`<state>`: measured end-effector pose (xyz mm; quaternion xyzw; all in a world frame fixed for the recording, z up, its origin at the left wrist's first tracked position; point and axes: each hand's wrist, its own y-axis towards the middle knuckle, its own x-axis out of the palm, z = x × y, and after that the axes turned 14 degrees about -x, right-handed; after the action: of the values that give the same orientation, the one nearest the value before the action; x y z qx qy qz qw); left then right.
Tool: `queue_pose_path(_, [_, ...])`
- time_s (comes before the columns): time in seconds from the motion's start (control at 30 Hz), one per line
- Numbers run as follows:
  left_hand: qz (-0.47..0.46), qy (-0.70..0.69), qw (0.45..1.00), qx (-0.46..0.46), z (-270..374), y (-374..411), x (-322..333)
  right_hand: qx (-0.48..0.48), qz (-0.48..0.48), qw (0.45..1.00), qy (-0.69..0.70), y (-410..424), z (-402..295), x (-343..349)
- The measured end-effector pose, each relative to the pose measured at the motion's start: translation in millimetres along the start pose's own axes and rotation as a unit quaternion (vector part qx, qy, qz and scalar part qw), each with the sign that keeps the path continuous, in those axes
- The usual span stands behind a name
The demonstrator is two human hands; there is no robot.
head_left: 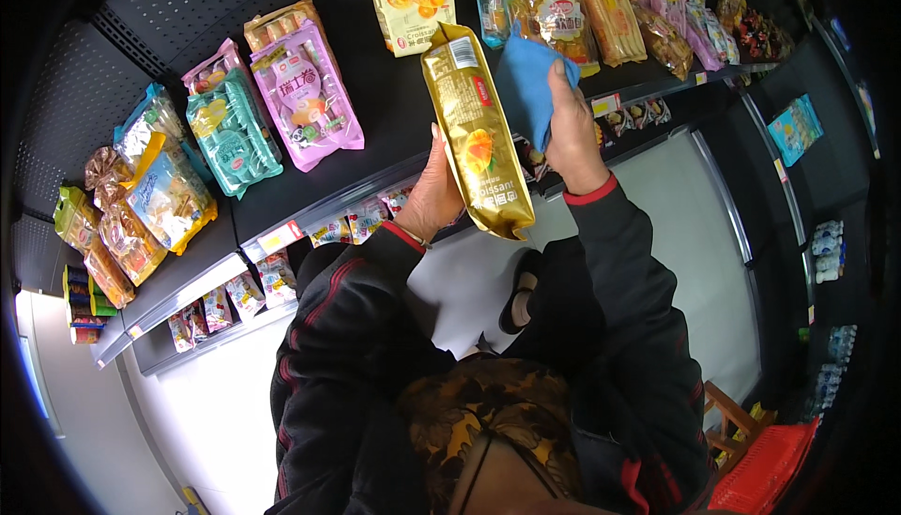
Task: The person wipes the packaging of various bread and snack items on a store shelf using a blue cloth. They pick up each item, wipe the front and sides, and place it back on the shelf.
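Note:
My left hand [431, 190] grips a gold foil croissant package [479, 135] from its left side, with a narrow printed face turned up. In my right hand [571, 124] a blue cloth [528, 82] is pinched under the thumb, just right of the package. Behind the gold package, a cream-coloured croissant bag [414, 1] stands on the black shelf [345, 58]. Left of it are a pink bag of Swiss rolls [306, 96] and a teal bag of cakes [234, 134]. A bag of round bread [556, 19] lies beyond the cloth.
More packaged bread [612, 22] fills the right of the shelf; a blue-and-yellow bag [169, 195] stands at the left. Small snack packets [246, 295] sit on the lower shelf. A red plastic basket [764, 469] and a wooden stool or chair [732, 409] are at the lower right.

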<state>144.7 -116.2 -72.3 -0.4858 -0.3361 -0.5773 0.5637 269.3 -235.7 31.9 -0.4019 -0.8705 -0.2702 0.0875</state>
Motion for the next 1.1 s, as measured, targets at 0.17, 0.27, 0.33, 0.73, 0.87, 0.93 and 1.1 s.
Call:
queue_pose_path(0.17, [0.030, 0.101, 0.994, 0.036, -10, -5, 14, -0.082, -0.179, 0.970, -0.145, -12, -2, 18])
queue_pose_path(0.27, [0.016, 0.067, 0.996, 0.064, -2, -6, 22, -0.095, -0.220, 0.962, -0.134, -22, 8, 22])
queue_pose_path(0.33, [-0.015, 0.019, 0.998, 0.065, 6, -11, 27, -0.065, -0.235, 0.962, -0.123, -33, 2, 26])
queue_pose_path(0.73, [-0.024, -0.010, 0.986, 0.162, 46, -22, 5, 0.085, -0.151, 0.975, -0.138, -51, -12, -1])
queue_pose_path(0.87, [0.174, 0.188, 0.923, 0.288, 27, -14, 10, 0.100, -0.157, 0.979, -0.078, -37, -11, -5])
queue_pose_path(0.93, [0.232, 0.189, 0.908, 0.293, 19, -15, 16, 0.126, -0.185, 0.969, -0.102, -42, -1, -2])
queue_pose_path(1.1, [0.222, 0.251, 0.880, 0.335, 15, -10, 14, -0.009, -0.242, 0.942, -0.232, -47, 37, -12])
